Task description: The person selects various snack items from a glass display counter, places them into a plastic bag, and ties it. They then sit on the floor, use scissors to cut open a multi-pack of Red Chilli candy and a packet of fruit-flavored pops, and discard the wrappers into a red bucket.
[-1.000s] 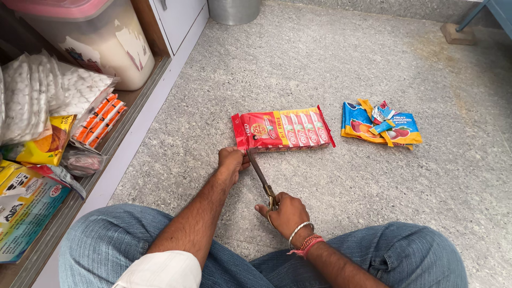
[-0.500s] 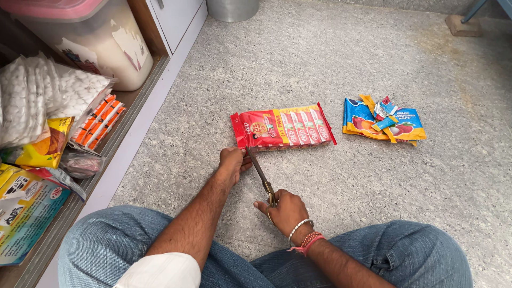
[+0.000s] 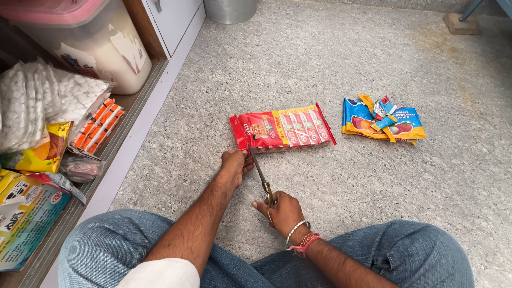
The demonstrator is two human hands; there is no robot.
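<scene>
I see a grey speckled floor (image 3: 330, 58) under everything, with my denim-clad legs crossed at the bottom. Off to the left of my hands, a low shelf (image 3: 125, 114) holds a big lidded tub (image 3: 88, 45), bags of white sweets (image 3: 42, 101) and flat printed packets (image 3: 26, 218). Straight ahead of the grip lies the long red and yellow multipack (image 3: 282, 129), flat on the floor. Right of it, well apart, a blue and yellow wrapper pile (image 3: 381, 120). My left hand (image 3: 234, 165) presses down at the pack's near left corner, fingers curled on the edge. My right hand (image 3: 282, 210), bangle and red thread at the wrist, is closed around the handles of scissors (image 3: 260, 173). The blades point up at that same corner; probably touching the wrapper, hard to tell.
</scene>
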